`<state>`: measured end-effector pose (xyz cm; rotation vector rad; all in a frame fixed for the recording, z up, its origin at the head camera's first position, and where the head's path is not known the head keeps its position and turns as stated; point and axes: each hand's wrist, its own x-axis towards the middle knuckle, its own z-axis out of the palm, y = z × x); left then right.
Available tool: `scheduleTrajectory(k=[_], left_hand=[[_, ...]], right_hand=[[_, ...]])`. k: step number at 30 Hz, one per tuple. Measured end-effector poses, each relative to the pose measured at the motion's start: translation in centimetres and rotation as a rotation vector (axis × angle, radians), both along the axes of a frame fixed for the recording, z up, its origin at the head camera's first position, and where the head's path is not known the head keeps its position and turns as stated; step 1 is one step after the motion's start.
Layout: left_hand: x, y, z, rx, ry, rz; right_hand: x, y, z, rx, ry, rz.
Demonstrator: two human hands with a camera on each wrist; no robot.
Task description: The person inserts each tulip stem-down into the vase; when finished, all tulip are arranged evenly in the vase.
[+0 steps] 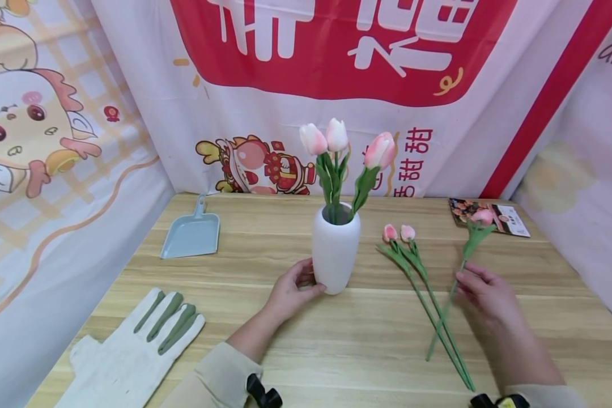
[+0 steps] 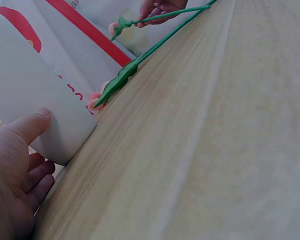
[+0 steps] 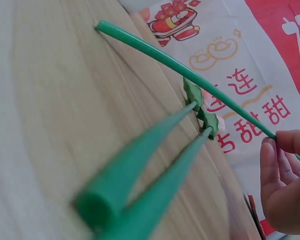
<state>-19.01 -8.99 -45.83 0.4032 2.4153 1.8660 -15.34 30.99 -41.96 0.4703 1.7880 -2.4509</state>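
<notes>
A white vase (image 1: 335, 249) stands upright on the table, holding three pink-and-white artificial tulips (image 1: 336, 136). My left hand (image 1: 293, 292) holds the vase low on its left side, thumb across the front, fingers partly hidden behind. In the left wrist view the thumb (image 2: 35, 125) lies on the vase wall. My right hand (image 1: 489, 294) pinches the green stem of a single pink tulip (image 1: 471, 241) between thumb and fingertips; its bloom points away from me. Two more tulips (image 1: 413, 266) lie side by side on the table between the vase and that hand, under the held stem's lower end.
A light blue dustpan (image 1: 191, 233) lies at the back left. A white work glove with green fingers (image 1: 137, 345) rests at the front left. At the back right is a printed card (image 1: 512, 220), partly behind the held bloom. Printed cloth (image 1: 265, 102) hangs behind the table.
</notes>
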Motion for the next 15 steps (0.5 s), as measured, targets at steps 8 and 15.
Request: scheduleTrajectory(k=[8,15], left_hand=[[0.0,0.0,0.1,0.001,0.002,-0.012],[0.0,0.1,0.0,0.019,-0.008,0.004]], right_hand=[[0.1,-1.5,0.1,-0.22,-0.007,-0.113],[-0.2,-2.5,0.0,-0.25,-0.004,-0.207]])
